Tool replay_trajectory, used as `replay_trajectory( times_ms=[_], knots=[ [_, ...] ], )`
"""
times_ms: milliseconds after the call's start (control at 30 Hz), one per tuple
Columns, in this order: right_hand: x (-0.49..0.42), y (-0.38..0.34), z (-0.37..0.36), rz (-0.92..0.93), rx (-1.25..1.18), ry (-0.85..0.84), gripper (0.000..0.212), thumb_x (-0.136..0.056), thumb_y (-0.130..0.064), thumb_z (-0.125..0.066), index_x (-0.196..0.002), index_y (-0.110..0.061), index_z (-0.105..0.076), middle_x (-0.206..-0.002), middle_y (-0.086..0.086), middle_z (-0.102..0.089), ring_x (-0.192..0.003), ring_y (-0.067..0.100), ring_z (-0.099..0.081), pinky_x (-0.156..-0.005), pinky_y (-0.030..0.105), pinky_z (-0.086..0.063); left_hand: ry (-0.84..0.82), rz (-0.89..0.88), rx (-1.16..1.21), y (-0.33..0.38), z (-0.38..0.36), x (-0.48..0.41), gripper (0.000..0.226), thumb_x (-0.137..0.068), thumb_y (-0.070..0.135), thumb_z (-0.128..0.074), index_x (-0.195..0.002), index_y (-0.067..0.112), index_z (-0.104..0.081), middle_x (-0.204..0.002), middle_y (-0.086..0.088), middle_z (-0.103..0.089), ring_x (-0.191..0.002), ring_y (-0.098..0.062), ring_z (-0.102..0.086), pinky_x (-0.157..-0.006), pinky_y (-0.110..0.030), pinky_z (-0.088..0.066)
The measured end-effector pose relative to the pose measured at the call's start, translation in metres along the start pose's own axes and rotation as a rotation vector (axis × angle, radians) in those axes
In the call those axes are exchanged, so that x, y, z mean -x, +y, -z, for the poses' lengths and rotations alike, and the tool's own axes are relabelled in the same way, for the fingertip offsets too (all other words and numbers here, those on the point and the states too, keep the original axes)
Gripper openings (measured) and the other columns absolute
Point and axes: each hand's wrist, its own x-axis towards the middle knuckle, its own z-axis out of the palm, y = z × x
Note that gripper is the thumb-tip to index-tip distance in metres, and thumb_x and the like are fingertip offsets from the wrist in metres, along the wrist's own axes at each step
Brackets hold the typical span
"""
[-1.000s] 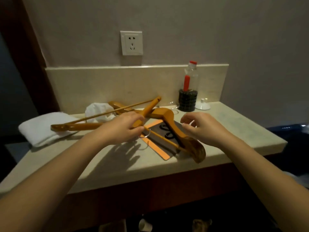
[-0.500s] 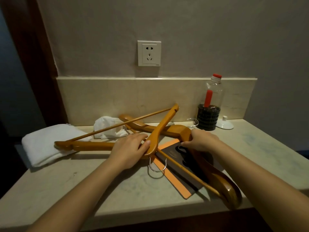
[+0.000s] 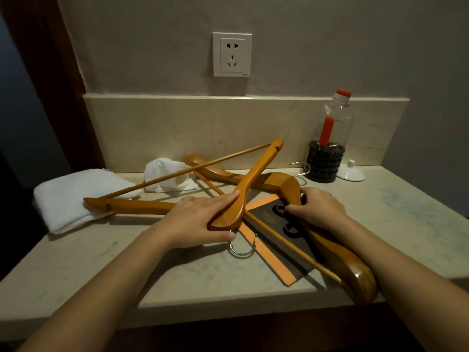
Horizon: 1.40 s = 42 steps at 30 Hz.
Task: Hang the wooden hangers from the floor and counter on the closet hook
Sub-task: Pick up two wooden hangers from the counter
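wood under both palms: clasps near hanger [image 3: 256, 174] at its apex with left hand [image 3: 200, 219], thumb beneath; curls right hand [image 3: 317, 207] round far hanger [image 3: 350, 268], crossed underneath, running back-left to front-right.

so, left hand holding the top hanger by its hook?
No, the left hand grips the upper hanger at its wooden apex; the metal hook sticks out free.

Both forearms reach forward. Left hand [image 3: 203, 219] pinches upper hanger [image 3: 255, 179], thumb below; right hand [image 3: 317, 209] grips lower hanger [image 3: 355, 275].
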Motion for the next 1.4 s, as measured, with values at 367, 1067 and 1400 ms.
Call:
replay_trajectory(
  times_ms=[367,1067,1400],
  knots=[
    [0.004,0.004,-0.002,0.013,-0.056,0.019,0.031,-0.081,-0.044,-0.063,-0.096,-0.017,-0.058,-0.087,0.004,-0.065,-0.079,0.019,-0.061,-0.069,0.031,-0.05,-0.087,-0.089,0.066,-0.003,0.001,0.011,0.085,-0.086,0.055,-0.051,-0.143,0.045,0.011,-0.154,0.009,-0.024,-0.134,-0.014,-0.033,-0.102,-0.03,-0.032],
    [0.024,-0.024,0.03,-0.147,-0.694,-0.057,0.05,-0.083,-0.008,-0.063,-0.129,-0.005,-0.043,-0.078,0.009,-0.059,-0.062,0.016,-0.058,-0.051,0.022,-0.044,-0.001,-0.154,0.221,0.009,0.027,0.01,0.084,-0.09,0.03,-0.057,-0.145,0.041,0.005,-0.149,0.004,-0.031,-0.13,-0.014,-0.038,-0.108,-0.036,-0.037],
    [0.039,-0.015,0.056,-0.038,-0.938,-0.108,0.021,-0.089,-0.025,-0.06,-0.09,-0.004,-0.06,-0.067,0.007,-0.055,-0.056,0.013,-0.053,-0.054,0.021,-0.047,0.206,-0.154,0.261,0.025,0.064,0.013,0.09,-0.088,0.025,-0.06,-0.146,0.042,0.006,-0.151,0.005,-0.027,-0.133,-0.015,-0.035,-0.111,-0.039,-0.035]
  ],
)
